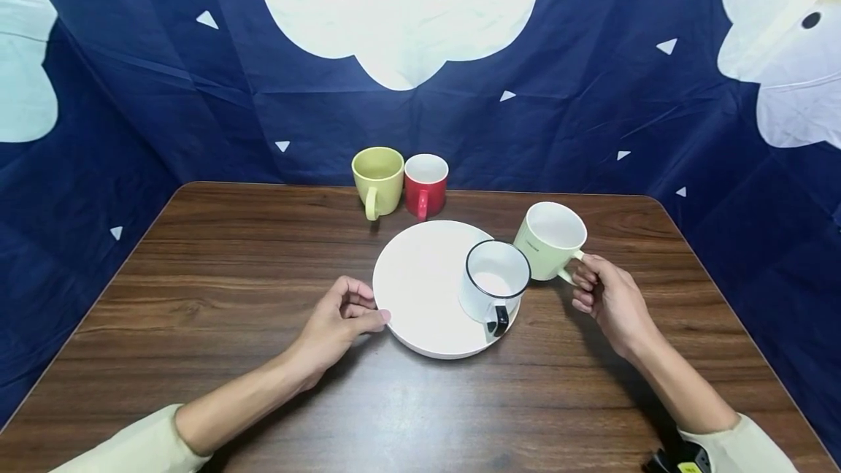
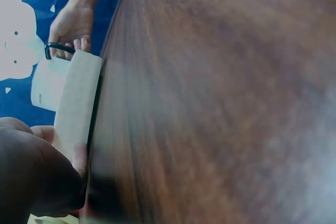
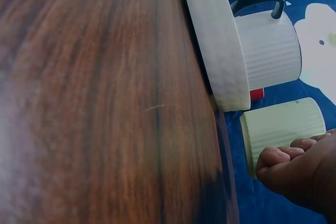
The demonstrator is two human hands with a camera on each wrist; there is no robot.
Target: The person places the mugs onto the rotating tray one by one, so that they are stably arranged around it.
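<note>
A round white tray (image 1: 420,290) with a thick side lies mid-table. On its right part stands a white mug (image 1: 482,294) with a dark rim and black handle. My left hand (image 1: 338,323) pinches the tray's left edge, thumb on the rim. My right hand (image 1: 611,301) grips the handle of a pale green mug (image 1: 545,250), just right of the tray. Blue cloth shows beneath the pale green mug (image 3: 281,127) in the right wrist view, so it appears raised off the table. Part of the tray's side (image 2: 76,103) is covered by my left hand in the left wrist view.
Behind the tray a yellow-green mug (image 1: 384,181) and a red mug (image 1: 425,185) stand side by side near the wooden table's (image 1: 217,276) far edge. A dark blue cloth (image 1: 217,115) with white cloud shapes hangs around the table.
</note>
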